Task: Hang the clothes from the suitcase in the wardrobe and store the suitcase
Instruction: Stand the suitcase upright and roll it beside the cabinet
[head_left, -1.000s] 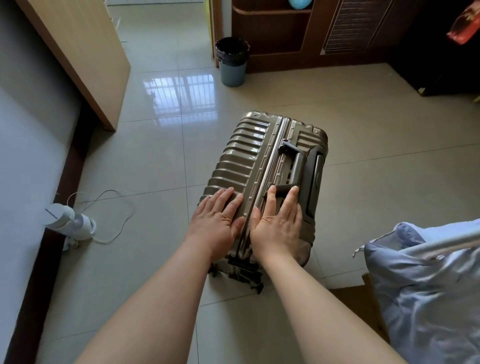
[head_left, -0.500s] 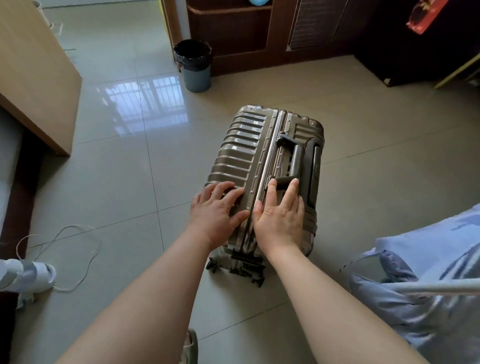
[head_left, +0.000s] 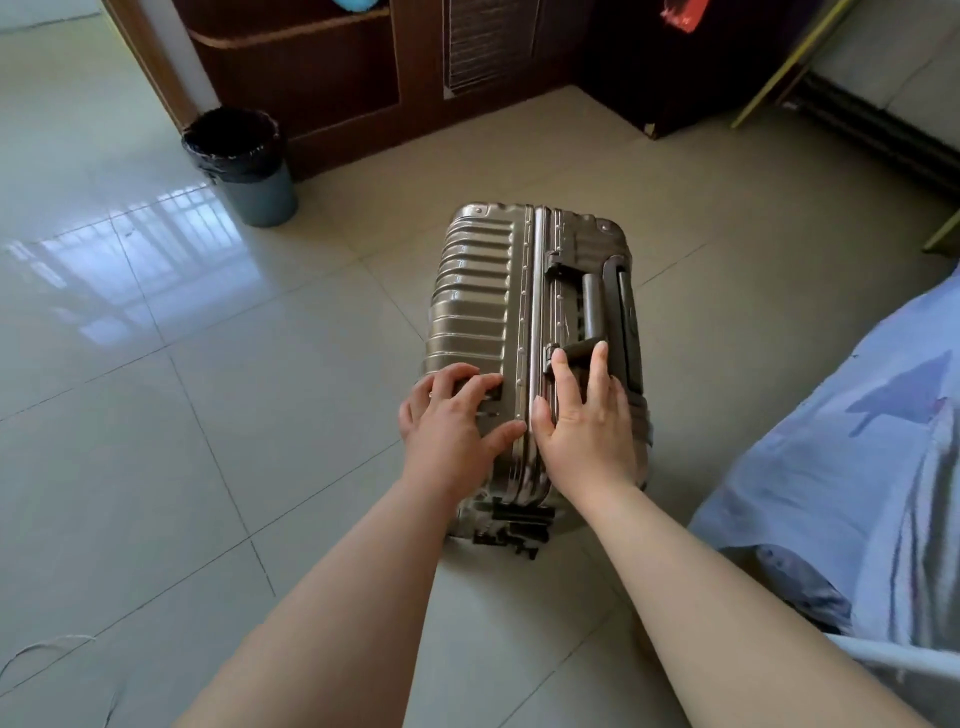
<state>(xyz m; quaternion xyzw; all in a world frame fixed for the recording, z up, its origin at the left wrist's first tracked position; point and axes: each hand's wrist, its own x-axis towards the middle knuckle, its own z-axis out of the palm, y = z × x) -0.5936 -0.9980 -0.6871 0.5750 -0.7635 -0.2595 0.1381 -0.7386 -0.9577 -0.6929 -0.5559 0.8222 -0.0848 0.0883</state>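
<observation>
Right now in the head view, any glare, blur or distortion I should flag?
Head view: window glare on the glossy floor tiles at left; sheen on the suitcase ribs; wide-angle stretch bows the forearms and tile lines near the edges; dark cabinet at top loses detail in shadow; both the left hand and right hand look sharp, little motion blur.

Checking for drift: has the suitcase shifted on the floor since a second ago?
Cannot tell. The camera swung; the suitcase keeps roughly its place beside the bin, under both hands.

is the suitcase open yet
No, the suitcase is shut on the floor, with the left hand and right hand flat on it.
</observation>
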